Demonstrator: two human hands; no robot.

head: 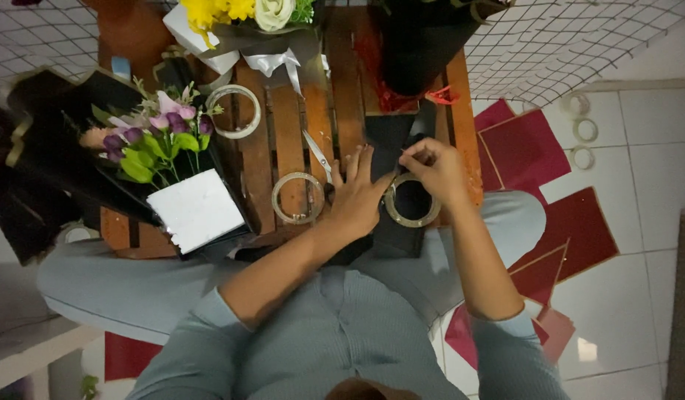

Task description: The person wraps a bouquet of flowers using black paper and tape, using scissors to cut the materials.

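Clear tape roll (412,201) at 3 o'clock of L hand (355,196), whose fingers are spread flat on black paper (387,141), w/ tape end pinched by R hand (435,172) fingertips.

On the wooden slatted tabletop (287,133) lies a bouquet of purple and pink flowers (154,137) in black wrapping with a white card. At the far edge stands a yellow and white bouquet (242,15) with a white ribbon. Scissors (318,157) lie between two spare tape rolls (234,111). Dark red paper sheets (550,215) cover the white tiled floor (646,185).
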